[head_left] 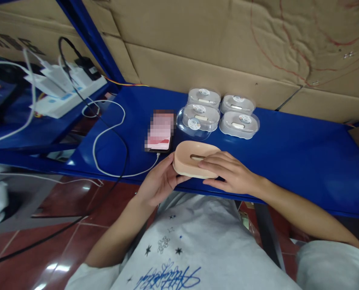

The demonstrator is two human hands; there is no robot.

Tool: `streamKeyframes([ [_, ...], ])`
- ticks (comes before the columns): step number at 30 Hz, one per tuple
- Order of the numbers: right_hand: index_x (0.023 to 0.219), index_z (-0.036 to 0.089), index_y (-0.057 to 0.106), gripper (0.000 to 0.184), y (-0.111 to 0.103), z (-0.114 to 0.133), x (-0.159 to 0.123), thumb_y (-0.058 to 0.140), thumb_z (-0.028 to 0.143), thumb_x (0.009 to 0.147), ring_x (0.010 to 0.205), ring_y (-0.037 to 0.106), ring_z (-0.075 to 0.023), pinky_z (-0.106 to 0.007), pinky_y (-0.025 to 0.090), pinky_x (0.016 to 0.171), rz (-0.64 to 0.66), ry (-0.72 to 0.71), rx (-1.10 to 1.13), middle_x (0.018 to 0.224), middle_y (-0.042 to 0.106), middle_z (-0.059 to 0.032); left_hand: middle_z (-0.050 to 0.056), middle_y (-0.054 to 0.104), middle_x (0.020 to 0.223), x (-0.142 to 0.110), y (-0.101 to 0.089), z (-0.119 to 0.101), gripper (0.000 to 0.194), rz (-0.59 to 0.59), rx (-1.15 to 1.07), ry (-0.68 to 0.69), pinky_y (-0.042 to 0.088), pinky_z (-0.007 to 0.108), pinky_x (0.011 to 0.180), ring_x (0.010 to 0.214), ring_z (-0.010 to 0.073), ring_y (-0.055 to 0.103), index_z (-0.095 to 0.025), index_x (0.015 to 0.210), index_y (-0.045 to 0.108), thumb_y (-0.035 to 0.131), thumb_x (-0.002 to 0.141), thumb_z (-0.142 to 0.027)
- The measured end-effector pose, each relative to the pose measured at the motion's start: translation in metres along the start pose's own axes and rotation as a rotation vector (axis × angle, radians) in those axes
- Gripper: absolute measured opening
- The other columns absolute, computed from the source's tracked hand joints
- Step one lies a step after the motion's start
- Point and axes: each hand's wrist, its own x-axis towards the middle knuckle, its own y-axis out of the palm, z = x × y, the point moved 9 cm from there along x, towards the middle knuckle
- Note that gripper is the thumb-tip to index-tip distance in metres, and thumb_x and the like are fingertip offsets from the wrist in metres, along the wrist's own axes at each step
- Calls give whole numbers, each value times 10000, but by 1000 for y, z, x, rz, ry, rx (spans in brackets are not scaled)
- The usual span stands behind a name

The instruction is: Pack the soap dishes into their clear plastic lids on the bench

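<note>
A peach oval box [187,155] with a pale rim along its bottom and a dark-edged slot in its top is held just over the front edge of the blue table. My left hand [161,181] grips its left end, thumb at the side and fingers beneath. Over the right end lies my right hand [230,173], its fingertips on the slot and its thumb along the front side. Part of the slot is hidden by those fingers. Behind the box stand several clear-covered oval boxes [239,125] with stickers and a white piece on top.
A phone [159,131] with a white cable [96,151] plugged in lies left of the boxes on the blue table [288,161]. A power strip [64,100] with chargers is at the far left. Cardboard [197,52] forms the back wall, beside a blue post [91,40].
</note>
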Motion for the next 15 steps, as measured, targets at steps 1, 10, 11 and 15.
streamKeyframes([
  [1,1581,223,489,587,-1,-1,0,691,304,1036,1288,686,-263,-476,581,1070,-16,14,32,1346,742,-133,110,770,1296,0,0,0,276,13,-1,4,698,322,838,1113,234,764,-162,1272,715,611,1061,-305],
  [10,1633,257,424,630,-1,0,1,653,213,1047,1372,653,-239,-531,491,1210,-17,40,120,1421,722,-111,69,684,1456,-1,6,-4,370,78,-6,34,697,339,873,1168,230,750,-279,1433,633,589,1071,-344],
  [11,1640,260,410,639,0,1,1,654,225,1051,1386,645,-237,-542,462,1233,-3,28,90,1431,719,-106,73,691,1444,-1,6,-4,371,81,-16,36,697,338,865,1169,234,749,-274,1430,636,581,1075,-369],
  [15,1622,199,432,628,11,6,0,669,306,1050,1465,577,-253,-530,449,1246,108,-24,-11,1536,637,-142,69,715,1400,-1,6,-3,345,78,-13,53,692,312,865,1156,215,747,-263,1390,666,617,1060,-351],
])
